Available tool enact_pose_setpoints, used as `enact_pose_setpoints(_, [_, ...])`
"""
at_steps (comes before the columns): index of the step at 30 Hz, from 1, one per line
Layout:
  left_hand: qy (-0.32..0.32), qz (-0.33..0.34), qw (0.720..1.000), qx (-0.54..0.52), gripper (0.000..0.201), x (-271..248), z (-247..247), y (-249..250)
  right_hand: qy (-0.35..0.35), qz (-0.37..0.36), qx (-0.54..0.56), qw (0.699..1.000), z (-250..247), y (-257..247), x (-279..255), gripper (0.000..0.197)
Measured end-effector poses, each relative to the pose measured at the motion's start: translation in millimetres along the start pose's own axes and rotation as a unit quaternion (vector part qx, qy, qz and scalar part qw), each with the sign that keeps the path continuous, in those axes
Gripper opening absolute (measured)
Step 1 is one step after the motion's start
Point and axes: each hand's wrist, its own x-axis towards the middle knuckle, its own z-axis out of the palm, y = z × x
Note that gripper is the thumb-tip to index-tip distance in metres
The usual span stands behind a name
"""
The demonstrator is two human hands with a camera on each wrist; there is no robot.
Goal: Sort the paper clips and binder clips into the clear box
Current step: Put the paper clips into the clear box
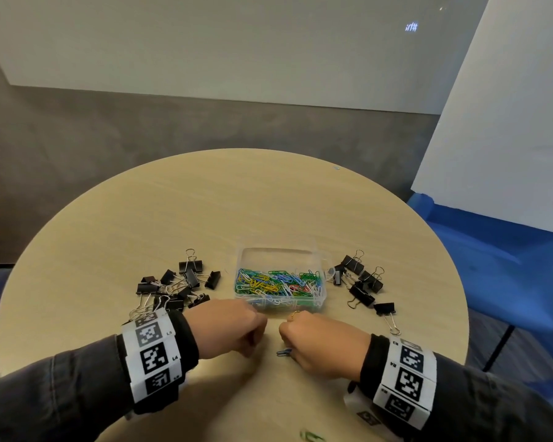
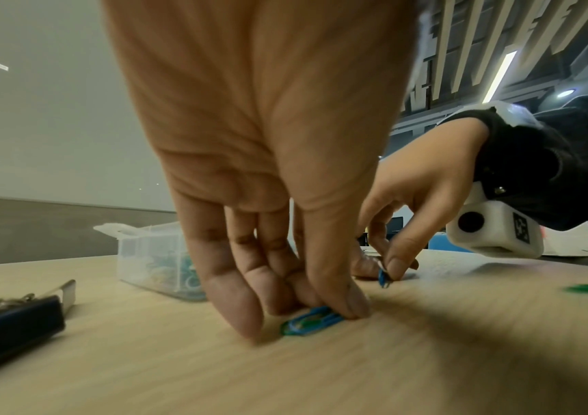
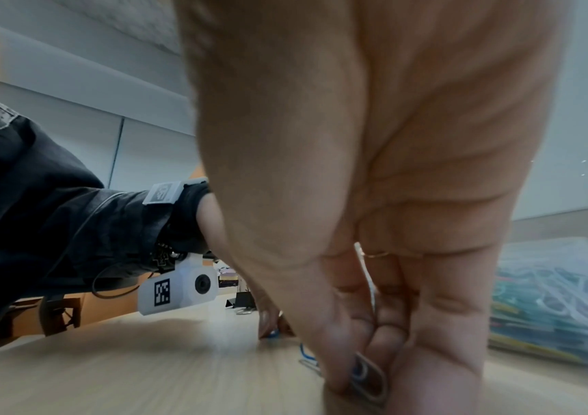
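The clear box (image 1: 320, 283) sits mid-table, holding several coloured paper clips (image 1: 278, 283). Just in front of it both hands are down on the table. My left hand (image 2: 307, 317) pinches blue and green paper clips (image 2: 312, 323) against the wood with thumb and fingertips. My right hand (image 3: 360, 376) pinches a blue and a pale paper clip (image 3: 365, 372); the blue one pokes out beside it in the head view (image 1: 284, 352). Black binder clips lie in a pile left of the box (image 1: 179, 285) and a smaller group to its right (image 1: 361, 282).
A loose green paper clip (image 1: 312, 437) lies near the table's (image 1: 205, 202) front edge, between my arms. One binder clip (image 1: 386, 311) lies apart at the right, close to my right wrist. The round table's far half is bare wood.
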Motion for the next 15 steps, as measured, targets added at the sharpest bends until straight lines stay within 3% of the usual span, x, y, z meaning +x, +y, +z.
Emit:
enact_pose_setpoints(5, [-0.035, 0.000, 0.999, 0.005, 0.015, 0, 1, 2, -0.006, -0.003, 0.053, 0.999, -11, 6, 0, 0.008])
enact_pose_setpoints(7, [-0.040, 0.005, 0.999, 0.021, 0.015, -2, 1, 3, 0.035, 0.006, 0.091, 0.995, -23, 14, 0, 0.008])
enact_pose_setpoints(9, [-0.036, 0.014, 0.999, 0.018, 0.015, -3, -1, 3, 0.120, 0.026, 0.132, 0.984, -38, 23, 0, 0.007])
enact_pose_setpoints(12, [0.063, 0.041, 0.996, -0.044, 0.009, -2, -14, 1, 0.252, 0.057, 0.148, 0.955, -55, 37, -2, 0.007])
enact_pose_setpoints(15, [0.248, 0.031, 0.964, -0.094, 0.008, 2, -28, -7, 0.261, 0.045, 0.122, 0.956, -56, 41, -15, 0.019])
